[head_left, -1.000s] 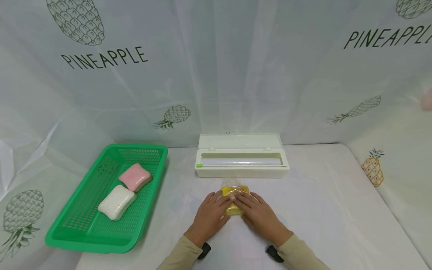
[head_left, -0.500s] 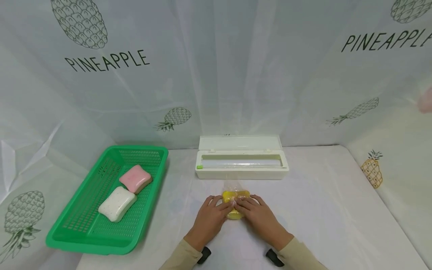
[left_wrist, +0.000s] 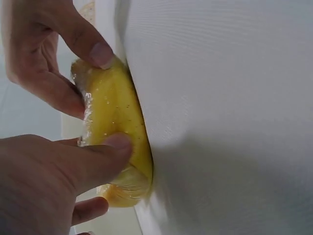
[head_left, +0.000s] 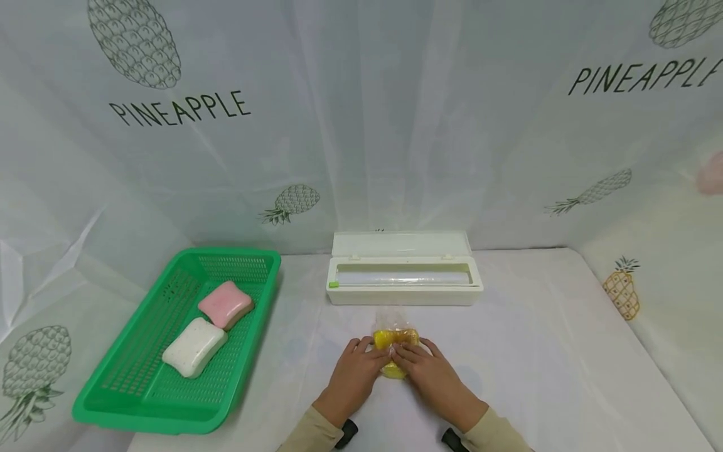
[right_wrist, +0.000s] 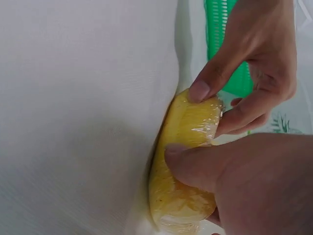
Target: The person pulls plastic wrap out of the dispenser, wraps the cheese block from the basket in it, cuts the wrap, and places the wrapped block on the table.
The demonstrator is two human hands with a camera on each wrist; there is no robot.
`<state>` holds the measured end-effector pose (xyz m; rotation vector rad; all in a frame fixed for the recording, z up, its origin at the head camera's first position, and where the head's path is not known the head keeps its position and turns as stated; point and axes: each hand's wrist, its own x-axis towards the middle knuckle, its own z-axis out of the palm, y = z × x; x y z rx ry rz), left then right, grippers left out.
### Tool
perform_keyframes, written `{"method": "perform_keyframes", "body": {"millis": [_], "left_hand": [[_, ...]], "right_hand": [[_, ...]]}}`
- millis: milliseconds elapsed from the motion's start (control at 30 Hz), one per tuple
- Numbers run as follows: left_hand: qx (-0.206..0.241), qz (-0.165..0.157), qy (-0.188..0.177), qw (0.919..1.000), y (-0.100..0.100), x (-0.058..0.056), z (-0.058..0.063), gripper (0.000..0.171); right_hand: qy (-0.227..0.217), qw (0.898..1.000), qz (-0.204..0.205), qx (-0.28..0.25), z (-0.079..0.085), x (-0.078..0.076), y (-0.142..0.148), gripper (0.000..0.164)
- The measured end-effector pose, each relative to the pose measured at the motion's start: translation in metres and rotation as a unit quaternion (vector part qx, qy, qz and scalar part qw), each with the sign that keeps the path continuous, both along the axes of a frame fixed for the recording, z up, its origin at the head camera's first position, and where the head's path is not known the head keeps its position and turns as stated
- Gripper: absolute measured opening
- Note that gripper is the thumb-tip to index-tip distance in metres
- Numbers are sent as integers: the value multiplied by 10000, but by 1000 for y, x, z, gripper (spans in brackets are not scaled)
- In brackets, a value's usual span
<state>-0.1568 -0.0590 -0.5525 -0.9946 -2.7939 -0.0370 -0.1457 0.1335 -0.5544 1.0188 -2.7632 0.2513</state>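
Note:
A yellow bar of soap (head_left: 386,339) in clear cling film lies on the white-covered table, straight in front of me. My left hand (head_left: 354,378) holds its left side and my right hand (head_left: 435,380) its right side. In the left wrist view, both thumbs press the near side of the yellow soap (left_wrist: 115,100), while fingers reach over its top. The right wrist view shows the film drawn tight and shiny over the soap (right_wrist: 188,125). A loose flap of film (head_left: 391,317) sticks out beyond its far edge. The fingers hide part of its top.
Behind the soap stands a white cling film dispenser (head_left: 403,296), lid up, with a film roll inside. To the left, a green basket (head_left: 226,402) holds a pink soap bar (head_left: 227,304) and a white soap bar (head_left: 194,347). A pineapple-print curtain (head_left: 395,125) closes off the back.
Both hands keep hold of the yellow soap, and their fingers have shifted slightly over the film on its top. The whole head view has drifted a little downward in the picture.

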Motion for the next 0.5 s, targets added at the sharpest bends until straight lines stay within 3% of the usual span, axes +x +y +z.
{"method": "perform_keyframes", "body": {"millis": [200,300,400,500], "left_hand": [[101,6,-370,9993,0,4,4,42],[607,74,-217,9979,-2,2,6,40],[1287,348,90,9910,-3,-4,10,29],[1736,857,120,9810,-3,-14,15,23]], "right_hand": [[-318,9986,97,-408,1,4,3,51],[-308,9942,24,-1031,4,1,6,41],[-144,9862,-338,-1616,8,-8,10,35],[-1,9814,-872,-1713,12,-21,12,42]]}}
